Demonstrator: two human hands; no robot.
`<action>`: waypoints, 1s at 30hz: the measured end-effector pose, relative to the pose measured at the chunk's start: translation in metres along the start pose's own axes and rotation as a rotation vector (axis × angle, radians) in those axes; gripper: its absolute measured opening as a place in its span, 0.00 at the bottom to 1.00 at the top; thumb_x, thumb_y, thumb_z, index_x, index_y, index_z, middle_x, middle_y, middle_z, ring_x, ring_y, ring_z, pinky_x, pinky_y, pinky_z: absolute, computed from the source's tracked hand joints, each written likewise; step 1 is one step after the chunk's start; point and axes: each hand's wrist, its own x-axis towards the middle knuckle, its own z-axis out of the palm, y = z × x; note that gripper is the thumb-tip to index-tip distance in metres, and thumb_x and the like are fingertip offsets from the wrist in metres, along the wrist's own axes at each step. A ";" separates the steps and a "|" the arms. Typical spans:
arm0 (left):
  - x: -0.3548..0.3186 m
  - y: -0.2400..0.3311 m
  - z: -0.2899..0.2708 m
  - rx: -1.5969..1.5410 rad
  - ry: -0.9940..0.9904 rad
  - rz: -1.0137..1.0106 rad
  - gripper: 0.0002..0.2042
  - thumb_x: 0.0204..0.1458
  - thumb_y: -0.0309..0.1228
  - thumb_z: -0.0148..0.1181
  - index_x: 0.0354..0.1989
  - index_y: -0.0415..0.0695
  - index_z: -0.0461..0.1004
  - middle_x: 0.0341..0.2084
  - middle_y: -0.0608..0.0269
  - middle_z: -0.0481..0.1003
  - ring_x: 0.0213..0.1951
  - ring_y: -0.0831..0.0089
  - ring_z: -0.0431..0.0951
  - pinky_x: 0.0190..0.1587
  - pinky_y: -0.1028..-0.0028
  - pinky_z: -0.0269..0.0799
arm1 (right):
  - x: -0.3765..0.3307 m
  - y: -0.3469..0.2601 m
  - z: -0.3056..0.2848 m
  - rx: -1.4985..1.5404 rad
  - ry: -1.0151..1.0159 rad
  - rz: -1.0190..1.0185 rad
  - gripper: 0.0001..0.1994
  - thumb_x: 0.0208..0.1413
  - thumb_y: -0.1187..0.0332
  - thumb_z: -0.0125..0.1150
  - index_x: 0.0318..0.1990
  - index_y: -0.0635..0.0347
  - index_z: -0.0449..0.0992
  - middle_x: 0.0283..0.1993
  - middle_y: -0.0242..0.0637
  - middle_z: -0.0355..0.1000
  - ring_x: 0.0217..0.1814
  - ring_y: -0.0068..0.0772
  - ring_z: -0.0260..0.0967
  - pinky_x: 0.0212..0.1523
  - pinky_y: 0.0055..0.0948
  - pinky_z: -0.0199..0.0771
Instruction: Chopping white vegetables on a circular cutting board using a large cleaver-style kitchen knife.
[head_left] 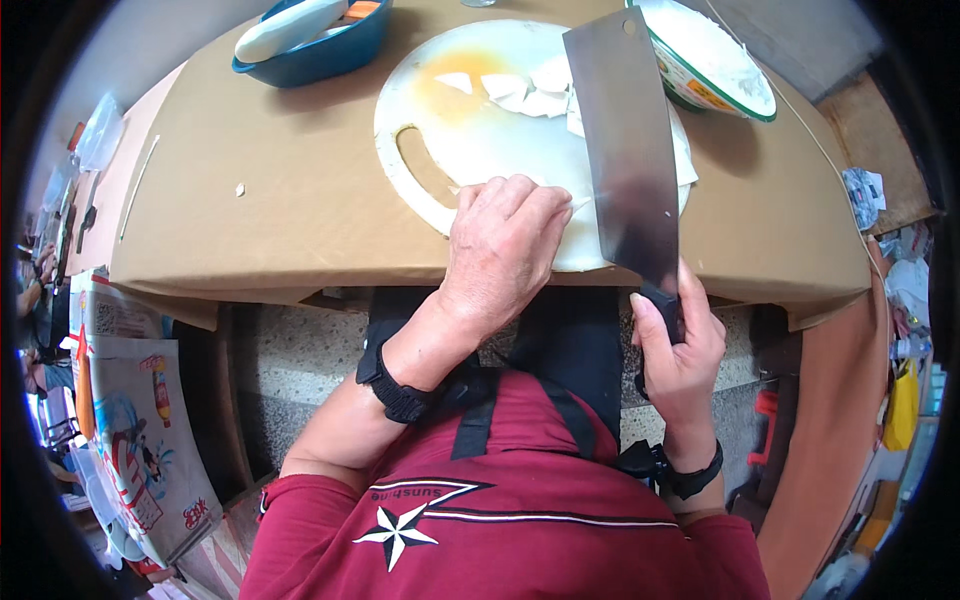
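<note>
My right hand (685, 350) grips the dark handle of a broad cleaver (630, 150), whose blade stands up over the right part of a round white cutting board (400, 180). At the board's near edge, my left hand (505, 245) is closed, its fingers curled together. A thin whitish bit shows by its fingertips, but what it holds I cannot make out. Several white cut pieces (507, 88) lie on the far part of the board, next to a yellowish stain. More white pieces sit partly hidden behind the blade.
A teal basin (330, 62) at the far left holds a long white radish (290, 28) and something orange. At the far right, a patterned bowl (690, 85) is heaped with shredded white stuff (705, 45). A small white scrap (240, 189) lies on the brown tabletop (300, 220).
</note>
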 end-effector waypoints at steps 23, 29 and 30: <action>-0.007 -0.005 0.006 -0.029 0.068 0.106 0.09 0.46 0.18 0.65 0.36 0.40 0.76 0.26 0.59 0.73 0.29 0.61 0.74 0.32 0.67 0.69 | 0.000 -0.020 -0.017 -0.132 -0.102 0.021 0.25 0.52 0.78 0.65 0.60 0.69 0.70 0.50 0.52 0.77 0.50 0.43 0.78 0.50 0.33 0.76; -0.007 -0.005 0.006 -0.030 0.062 0.108 0.09 0.46 0.18 0.65 0.36 0.40 0.76 0.26 0.59 0.73 0.29 0.61 0.74 0.32 0.67 0.69 | 0.000 -0.022 -0.019 -0.115 -0.118 0.047 0.25 0.52 0.78 0.65 0.60 0.70 0.70 0.50 0.52 0.77 0.50 0.44 0.78 0.50 0.33 0.77; -0.007 -0.005 0.005 -0.028 0.062 0.109 0.09 0.46 0.18 0.65 0.36 0.40 0.76 0.26 0.59 0.73 0.29 0.61 0.74 0.32 0.67 0.69 | 0.000 -0.024 -0.020 -0.115 -0.118 0.047 0.25 0.52 0.78 0.65 0.60 0.70 0.70 0.50 0.52 0.77 0.50 0.44 0.78 0.50 0.33 0.77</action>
